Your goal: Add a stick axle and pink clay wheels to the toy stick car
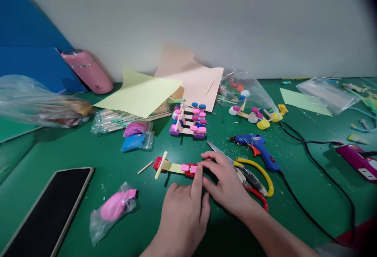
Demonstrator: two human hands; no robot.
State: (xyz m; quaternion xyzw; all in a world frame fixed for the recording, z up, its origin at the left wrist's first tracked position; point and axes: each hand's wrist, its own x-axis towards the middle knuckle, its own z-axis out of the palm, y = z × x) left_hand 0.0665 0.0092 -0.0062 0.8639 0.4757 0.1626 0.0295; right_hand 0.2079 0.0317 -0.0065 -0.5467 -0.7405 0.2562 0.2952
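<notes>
A small craft-stick toy car (173,167) lies on the green table before me, with red ends, a pale crosspiece and pink pieces of clay (185,167) on its right part. My left hand (184,213) has its index finger stretched onto that right end, the other fingers curled loosely and the thumb apart. From the right, my right hand (225,180) has fingertips and thumb around the same end; their exact contact is partly hidden. Beside my right wrist lie scissors (269,176) with yellow handles and a red-handled tool (259,198). A thin wooden stick (145,167) lies left of the car.
Similar toy cars (190,121) stand behind. A blue glue gun (259,147) with a black cord (312,206) lies to the right. A phone (48,210), bagged pink clay (113,208), a bag of sticks (118,120), yellow paper (138,92) and a pink bottle (88,72) occupy the left.
</notes>
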